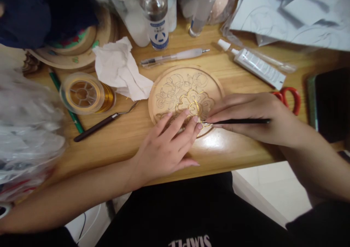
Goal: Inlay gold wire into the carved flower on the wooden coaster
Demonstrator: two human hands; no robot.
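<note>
A round wooden board (169,73) with a raised rim carries a pencil-like drawing of flowers. Gold wire (194,110) follows part of the flower outline near its middle. My left hand (164,150) lies over the board's lower edge, fingers spread, its fingertips pressing on the board beside the wire. From the right, my right hand (254,108) grips slim black tweezers (240,121) between thumb and fingers. Their tips meet the wire close to my left fingertips. My left fingers hide the lower part of the drawing.
Left of the board are a spool of gold wire (84,93), a dark-handled metal tool (100,126), a green pencil (75,121) and crumpled tissue (120,68). Behind stand bottles (157,24) and a pen (177,55). A glue tube (259,66), red-handled scissors (294,97) and phone (329,104) lie right.
</note>
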